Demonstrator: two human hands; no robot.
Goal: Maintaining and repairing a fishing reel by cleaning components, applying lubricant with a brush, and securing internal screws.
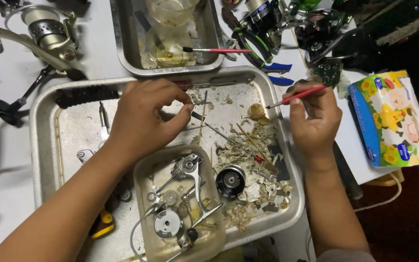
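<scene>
Roughly centre-top of big metal tray (44,145): small metal reel part (197,103), pinched between thumb and fingertips of left hand (141,119). Exact shape hard to make out, mostly hidden by fingers. Judged light, rigid, probably greasy and slick; easy to drop into debris. Best held as now, by the edges, thumb opposing index.

Right hand (314,121) just past tray's right rim, fingers closed around red-handled brush (296,96), pen-style grip near the middle, tip pointing left toward the part. Brush judged light, stiff in the shaft, soft at the bristles.

Below left hand: clear plastic tub (144,182) resting inside tray, holding reel body, gears, washers, bail wire. Black spool (231,181) beside tub, sitting on torn dirty paper scraps (255,194). Thin rods and wooden sticks lying across tray middle. Black-handled tool (86,94) along tray's upper left edge.

Further out: second smaller tray (122,43) above, with cloudy plastic cups and another red brush (219,50). Spinning reel (44,29) top left, blue-handled pliers (272,68) top right, colourful tissue pack (394,119) far right on table edge.
</scene>
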